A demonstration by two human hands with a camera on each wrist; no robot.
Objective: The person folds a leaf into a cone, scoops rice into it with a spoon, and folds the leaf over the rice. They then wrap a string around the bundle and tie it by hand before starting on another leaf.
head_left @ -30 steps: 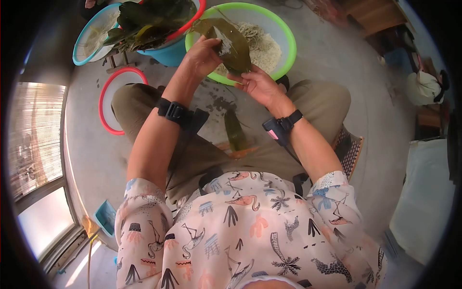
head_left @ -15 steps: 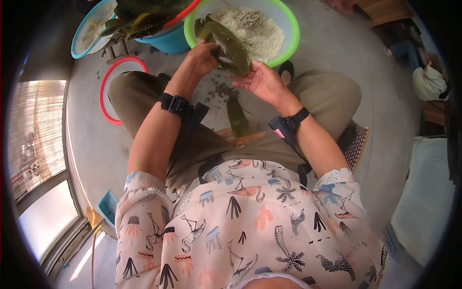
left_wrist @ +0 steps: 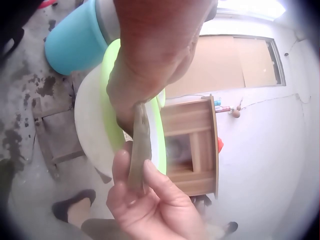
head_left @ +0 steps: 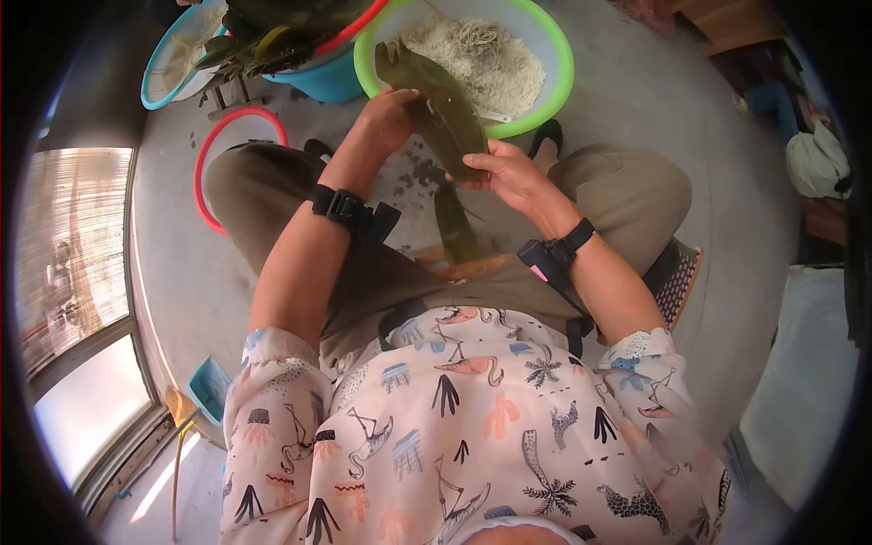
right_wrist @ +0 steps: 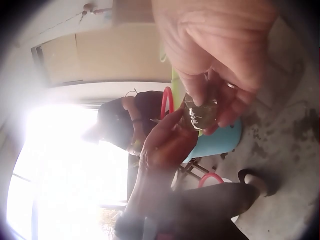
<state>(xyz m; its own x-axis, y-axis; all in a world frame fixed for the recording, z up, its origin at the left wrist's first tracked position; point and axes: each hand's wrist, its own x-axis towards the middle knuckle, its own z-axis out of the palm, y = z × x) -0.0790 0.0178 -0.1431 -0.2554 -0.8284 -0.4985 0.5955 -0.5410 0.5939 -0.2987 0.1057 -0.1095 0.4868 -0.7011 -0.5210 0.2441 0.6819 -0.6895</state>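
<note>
In the head view a long dark green leaf is stretched between both hands, beside the near rim of a green-rimmed basin of white grains. The left hand pinches its left edge. At its lower right end the right hand pinches it, thumb on top. The left wrist view shows the leaf nearly edge-on, the right hand gripping its lower end. In the right wrist view both hands meet at the leaf, with small white bits on it.
A blue tub heaped with leaves stands at upper left, near a blue-rimmed basin. A red-rimmed basin is by the left knee. Another leaf lies low between the legs. Another person sits beyond.
The leaf has been drawn out longer and flatter, and its lower end has moved down and right. The right hand's spread fingers have closed on it, with the thumb now on top.
</note>
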